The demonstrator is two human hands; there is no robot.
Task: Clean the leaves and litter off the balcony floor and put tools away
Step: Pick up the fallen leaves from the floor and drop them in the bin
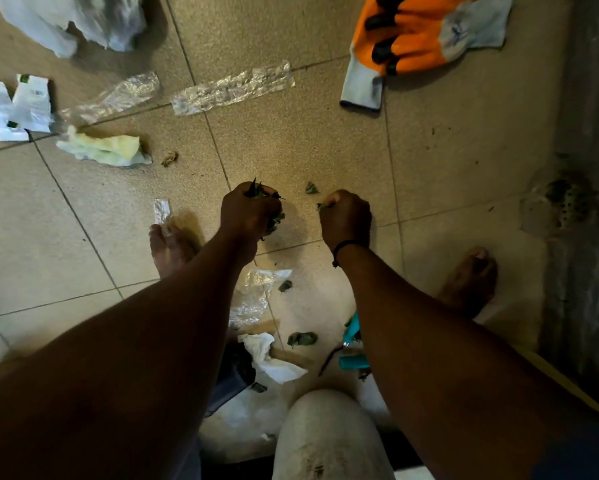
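Note:
My left hand (246,211) grips a bunch of dark green leaves (268,202) above the beige tiled floor (447,150). My right hand (346,216) is curled and pinches a small leaf (321,206) at its fingertips. One loose leaf (312,188) lies on the tile just beyond the hands. More leaves (301,339) lie nearer my feet, beside teal-handled pruning shears (351,341) partly hidden by my right forearm. Orange and grey work gloves (419,39) lie at the top right.
Clear plastic strips (232,88), white paper packets (17,109), a yellowish crumpled wrapper (107,150) and a white bag (73,19) litter the left floor. Crumpled plastic (253,299) and tissue (267,355) lie between my bare feet. A floor drain (564,202) sits by the right wall.

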